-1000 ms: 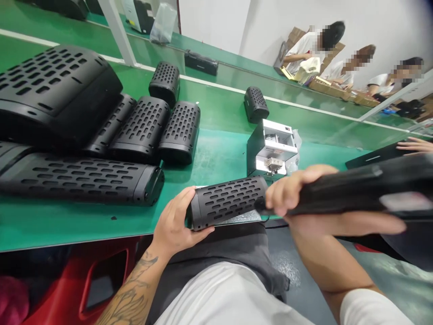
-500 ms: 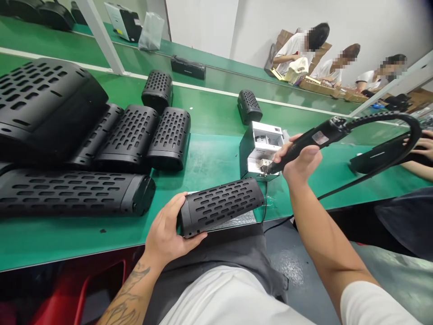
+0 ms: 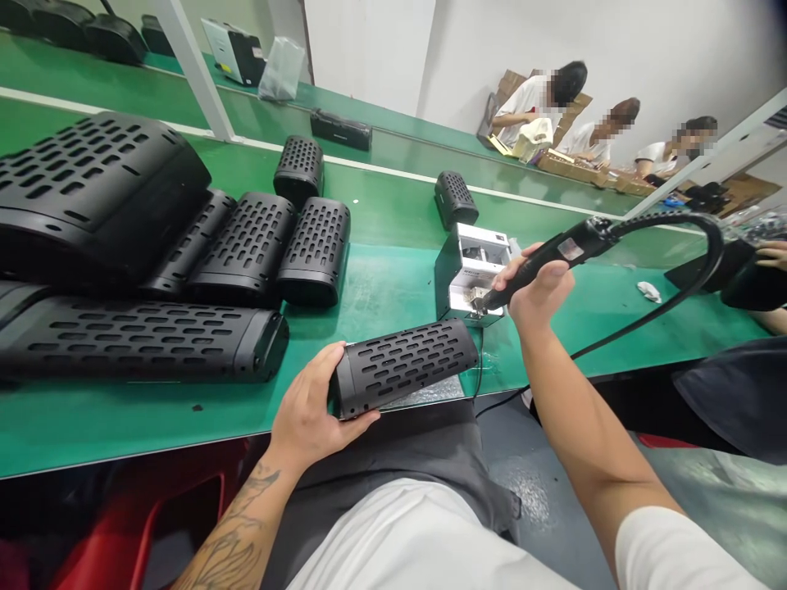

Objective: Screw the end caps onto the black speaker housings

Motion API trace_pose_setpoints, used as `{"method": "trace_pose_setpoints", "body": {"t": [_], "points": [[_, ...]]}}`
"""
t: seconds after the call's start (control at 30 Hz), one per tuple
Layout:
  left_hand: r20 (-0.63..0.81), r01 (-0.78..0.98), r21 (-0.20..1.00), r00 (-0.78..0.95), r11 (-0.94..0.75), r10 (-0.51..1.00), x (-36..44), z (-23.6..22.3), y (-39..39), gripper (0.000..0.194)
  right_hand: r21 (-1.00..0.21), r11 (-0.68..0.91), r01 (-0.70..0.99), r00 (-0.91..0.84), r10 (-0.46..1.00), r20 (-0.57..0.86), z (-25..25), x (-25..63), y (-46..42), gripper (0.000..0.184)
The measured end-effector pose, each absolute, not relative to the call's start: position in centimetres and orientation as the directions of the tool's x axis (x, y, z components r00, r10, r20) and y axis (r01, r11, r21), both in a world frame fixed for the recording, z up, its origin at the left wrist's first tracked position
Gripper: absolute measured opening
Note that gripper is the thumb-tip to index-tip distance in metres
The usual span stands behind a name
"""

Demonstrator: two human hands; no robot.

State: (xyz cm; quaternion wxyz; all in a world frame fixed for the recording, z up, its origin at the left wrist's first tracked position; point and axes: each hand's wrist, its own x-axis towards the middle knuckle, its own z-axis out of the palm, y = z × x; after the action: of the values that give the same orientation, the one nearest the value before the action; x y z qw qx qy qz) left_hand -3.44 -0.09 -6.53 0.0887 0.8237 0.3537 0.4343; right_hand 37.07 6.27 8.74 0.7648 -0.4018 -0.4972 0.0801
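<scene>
My left hand [image 3: 313, 410] is closed around the left end of a black slotted housing [image 3: 406, 365], which is tilted near the table's front edge. My right hand [image 3: 534, 287] grips a black electric screwdriver [image 3: 562, 250] with a thick cable running off to the right. The screwdriver's tip is at the front of a white and black screw feeder [image 3: 476, 262]; whether a screw sits on the tip is too small to tell. Beneath the slotted housing lies a clear bubbly sheet [image 3: 434, 392], partly hidden.
Several black slotted housings [image 3: 313, 250] stand and lie on the left of the green table [image 3: 381, 287]. One more housing [image 3: 455, 197] stands behind the feeder. A co-worker's arm [image 3: 768, 319] handles a black part at the right. Other people sit across the room.
My view has shifted slightly. Both hands keep their holds, and the screwdriver tip remains at the feeder. At the right, the co-worker's black part has moved, and a small white scrap now shows there.
</scene>
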Motion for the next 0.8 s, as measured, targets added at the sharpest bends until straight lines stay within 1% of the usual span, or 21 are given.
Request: {"method": "trace_pose_setpoints", "body": {"t": [0.2, 0.27, 0.3, 0.33, 0.4, 0.43, 0.47, 0.5, 0.53, 0.57, 0.67, 0.73, 0.8], "points": [[0.641, 0.456, 0.485, 0.395, -0.747, 0.658, -3.4, -6.3, 0.2, 0.120, -0.725, 0.621, 0.298, 0.509, 0.539, 0.671, 10.3, 35.6, 4.7, 0.080], [0.635, 0.431, 0.504, 0.403, -0.749, 0.659, -3.4, -6.1, 0.2, 0.121, -0.702, 0.665, 0.255, 0.522, 0.517, 0.679, 11.7, 34.1, 3.2, 0.079], [0.632, 0.420, 0.513, 0.405, -0.749, 0.660, -3.4, -6.0, 0.2, 0.121, -0.681, 0.702, 0.207, 0.506, 0.519, 0.689, 12.6, 33.1, 2.2, 0.078], [0.628, 0.413, 0.522, 0.407, -0.747, 0.663, -3.4, -6.0, 0.1, 0.121, -0.660, 0.739, 0.138, 0.468, 0.538, 0.701, 13.7, 31.9, 1.0, 0.077], [0.616, 0.400, 0.541, 0.410, -0.740, 0.673, -3.4, -5.9, 0.1, 0.119, -0.650, 0.759, -0.034, 0.308, 0.627, 0.716, 15.9, 29.3, -1.9, 0.076], [0.610, 0.396, 0.551, 0.410, -0.735, 0.678, -3.5, -5.9, 0.1, 0.118, -0.702, 0.704, -0.108, 0.209, 0.707, 0.676, 16.8, 27.9, -3.2, 0.071], [0.606, 0.391, 0.559, 0.410, -0.731, 0.682, -3.5, -5.9, 0.1, 0.117, -0.794, 0.589, -0.151, 0.112, 0.808, 0.578, 17.6, 26.4, -4.5, 0.064], [0.601, 0.388, 0.564, 0.412, -0.729, 0.685, -3.5, -5.9, 0.1, 0.116, -0.832, 0.524, -0.182, 0.035, 0.849, 0.527, 18.0, 25.0, -5.5, 0.061], [0.595, 0.387, 0.568, 0.415, -0.726, 0.688, -3.5, -5.8, 0.1, 0.115, -0.856, 0.474, -0.207, -0.036, 0.871, 0.490, 18.1, 23.6, -6.2, 0.061], [0.588, 0.388, 0.574, 0.419, -0.722, 0.692, -3.5, -5.8, 0.0, 0.115, -0.861, 0.452, -0.234, -0.068, 0.876, 0.478, 17.8, 22.3, -6.6, 0.061], [0.553, 0.395, 0.598, 0.427, -0.697, 0.716, -3.3, -5.4, -0.4, 0.114, -0.796, 0.514, -0.320, -0.043, 0.831, 0.554, 15.4, 19.5, -5.8, 0.064], [0.526, 0.401, 0.621, 0.424, -0.673, 0.737, -3.1, -5.1, -0.6, 0.114, -0.764, 0.557, -0.325, -0.058, 0.795, 0.604, 13.7, 18.7, -4.5, 0.062], [0.515, 0.399, 0.636, 0.418, -0.661, 0.748, -2.9, -4.7, -0.8, 0.112, -0.758, 0.577, -0.303, -0.104, 0.771, 0.628, 12.6, 18.5, -3.3, 0.058]]}}
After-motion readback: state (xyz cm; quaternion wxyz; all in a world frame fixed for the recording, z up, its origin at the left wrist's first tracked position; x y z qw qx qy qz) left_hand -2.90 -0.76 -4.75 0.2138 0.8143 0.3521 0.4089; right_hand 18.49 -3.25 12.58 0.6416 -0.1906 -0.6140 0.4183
